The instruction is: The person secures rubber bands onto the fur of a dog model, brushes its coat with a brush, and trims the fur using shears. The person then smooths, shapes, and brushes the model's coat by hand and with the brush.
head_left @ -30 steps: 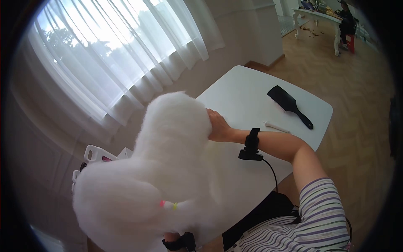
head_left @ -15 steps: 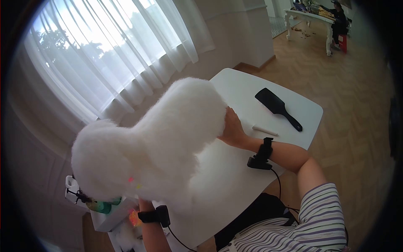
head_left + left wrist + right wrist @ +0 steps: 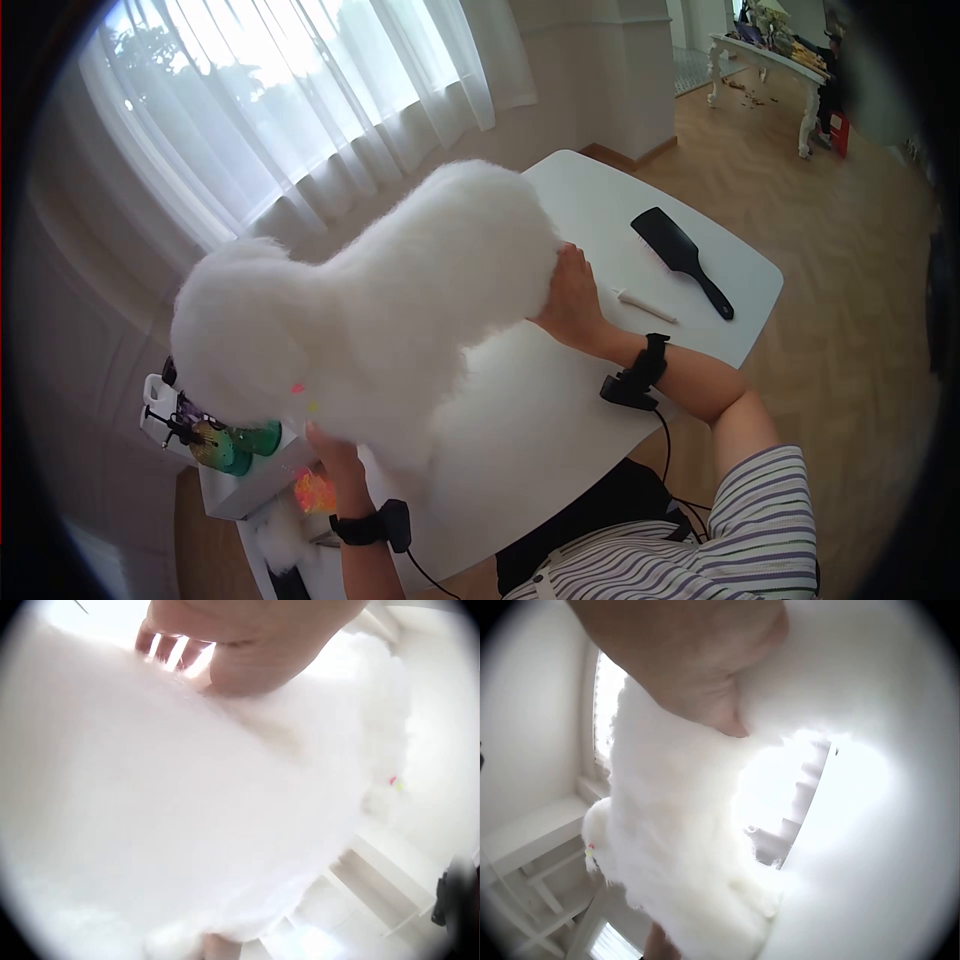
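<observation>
A fluffy white dog (image 3: pixel 420 270) stands on the white table (image 3: pixel 510 410), its head (image 3: pixel 235 330) at the left and its rear toward the right. Small pink and yellow hair ties (image 3: pixel 298 388) show in the fur by its head. My right hand (image 3: pixel 577 300) lies against the dog's rear, thumb and palm on the fur (image 3: pixel 682 787) in the right wrist view. At the dog's front, below the head, is my left hand (image 3: pixel 332 447), partly covered by fur. In the left wrist view the spread fingers of the left hand (image 3: pixel 240 645) touch the coat.
A black paddle brush (image 3: pixel 683 260) and a slim white tool (image 3: pixel 645 305) lie on the table's far right. At the left, a green spray bottle (image 3: pixel 222 450) and a white jug (image 3: pixel 160 405) stand by a white shelf unit (image 3: pixel 240 490). Farther off, a person sits at another table (image 3: pixel 770 55).
The dog's head has swung up and left, its rear to the right. My left hand has come up into view with the head; my right hand has shifted right and stays on the rear.
</observation>
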### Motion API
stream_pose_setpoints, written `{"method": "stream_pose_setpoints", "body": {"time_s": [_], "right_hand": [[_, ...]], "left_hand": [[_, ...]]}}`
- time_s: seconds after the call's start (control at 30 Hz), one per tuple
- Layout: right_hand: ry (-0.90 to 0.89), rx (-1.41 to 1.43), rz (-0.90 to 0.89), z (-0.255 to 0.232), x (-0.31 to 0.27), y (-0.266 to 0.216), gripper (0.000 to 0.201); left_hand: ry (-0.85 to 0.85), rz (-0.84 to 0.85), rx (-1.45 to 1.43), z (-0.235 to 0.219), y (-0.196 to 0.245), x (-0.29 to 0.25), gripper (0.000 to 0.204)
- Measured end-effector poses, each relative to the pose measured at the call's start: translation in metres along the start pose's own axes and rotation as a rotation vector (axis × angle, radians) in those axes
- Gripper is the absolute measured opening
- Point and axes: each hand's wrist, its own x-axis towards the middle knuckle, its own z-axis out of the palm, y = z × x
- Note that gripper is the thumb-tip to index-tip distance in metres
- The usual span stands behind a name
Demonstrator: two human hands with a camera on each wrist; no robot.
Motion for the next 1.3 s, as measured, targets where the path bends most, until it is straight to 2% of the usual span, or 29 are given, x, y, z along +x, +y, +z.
{"method": "stream_pose_setpoints", "body": {"time_s": [0.03, 0.07, 0.13, 0.17, 0.2, 0.27, 0.3, 0.37, 0.4, 0.47, 0.53, 0.6, 0.63, 0.7, 0.73, 0.8, 0.83, 0.9, 1.0, 1.03, 1.1, 1.13, 1.17, 1.23, 1.27, 1.3], "right_hand": [[-0.008, 0.008, 0.004, -0.006, 0.000, -0.001, 0.069], [-0.016, 0.016, 0.008, -0.010, 0.001, 0.000, 0.072], [-0.046, 0.040, -0.016, -0.014, -0.001, 0.006, 0.073], [-0.069, 0.051, -0.028, -0.016, -0.001, 0.008, 0.074], [-0.161, 0.081, 0.022, -0.023, 0.002, 0.004, 0.069], [-0.191, 0.098, 0.041, -0.016, 0.002, 0.004, 0.067], [-0.215, 0.108, 0.069, -0.015, 0.002, 0.005, 0.064], [-0.240, 0.105, 0.052, -0.018, 0.001, 0.003, 0.064], [-0.259, 0.110, 0.037, -0.021, 0.000, 0.004, 0.064], [-0.281, 0.141, 0.019, -0.034, 0.000, 0.016, 0.063], [-0.320, 0.178, 0.000, -0.053, 0.001, 0.026, 0.063], [-0.213, 0.149, -0.055, -0.091, 0.007, 0.027, 0.055], [-0.229, 0.144, -0.061, -0.102, 0.005, 0.032, 0.055], [-0.428, 0.060, 0.166, -0.120, -0.001, 0.047, 0.045], [-0.440, 0.065, 0.151, -0.122, -0.007, 0.055, 0.045], [-0.534, -0.145, 0.175, -0.118, -0.024, 0.073, 0.040], [-0.554, -0.133, 0.149, -0.115, -0.030, 0.083, 0.040], [-0.669, -0.103, 0.211, -0.109, -0.038, 0.101, 0.039], [-0.717, -0.133, 0.188, -0.103, -0.038, 0.106, 0.037], [-0.731, -0.134, 0.171, -0.102, -0.037, 0.103, 0.037], [-0.691, -0.128, 0.103, -0.113, -0.023, 0.075, 0.037], [-0.728, -0.097, 0.228, -0.119, -0.009, 0.045, 0.036], [-0.740, -0.104, 0.221, -0.126, 0.002, 0.018, 0.036], [-0.603, 0.177, 0.109, -0.133, 0.015, -0.028, 0.035], [-0.611, 0.174, 0.107, -0.129, 0.017, -0.043, 0.035], [-0.431, 0.332, -0.103, -0.124, 0.017, -0.056, 0.035]], "left_hand": [[0.065, -0.107, 0.301, 0.005, 0.017, -0.014, 0.035], [0.082, -0.109, 0.304, 0.006, 0.015, -0.026, 0.035], [0.102, 0.049, 0.006, 0.007, 0.011, -0.049, 0.034], [0.115, 0.049, 0.007, 0.011, 0.014, -0.058, 0.034], [0.002, 0.097, 0.097, 0.014, 0.020, -0.067, 0.036], [-0.185, 0.171, 0.318, 0.021, 0.026, -0.079, 0.048], [-0.184, 0.165, 0.311, 0.027, 0.030, -0.081, 0.048], [-0.198, 0.259, 0.604, 0.044, 0.039, -0.078, 0.054], [-0.207, 0.256, 0.588, 0.048, 0.038, -0.076, 0.054], [-0.183, 0.063, 0.508, 0.046, 0.035, -0.067, 0.052], [-0.160, 0.100, 0.531, 0.044, 0.034, -0.065, 0.051], [-0.121, 0.131, 0.546, 0.042, 0.032, -0.064, 0.050], [-0.117, 0.115, 0.539, 0.042, 0.033, -0.064, 0.050], [-0.106, 0.054, 0.512, 0.041, 0.034, -0.062, 0.049], [-0.089, 0.044, 0.512, 0.040, 0.034, -0.060, 0.049], [-0.118, -0.013, 0.542, 0.037, 0.033, -0.060, 0.049], [-0.089, -0.032, 0.546, 0.036, 0.033, -0.061, 0.049], [-0.115, 0.004, 0.488, 0.035, 0.032, -0.062, 0.051], [-0.116, -0.011, 0.397, 0.029, 0.022, -0.061, 0.054], [-0.100, -0.024, 0.393, 0.028, 0.018, -0.061, 0.054], [-0.048, 0.158, 0.300, 0.027, 0.011, -0.059, 0.053], [-0.036, 0.147, 0.294, 0.028, 0.010, -0.059, 0.053], [-0.038, 0.111, 0.233, 0.029, 0.010, -0.060, 0.054], [-0.039, 0.064, 0.170, 0.029, 0.009, -0.063, 0.054], [-0.055, 0.069, 0.203, 0.029, 0.009, -0.063, 0.054], [-0.071, 0.075, 0.236, 0.029, 0.008, -0.064, 0.053]]}}
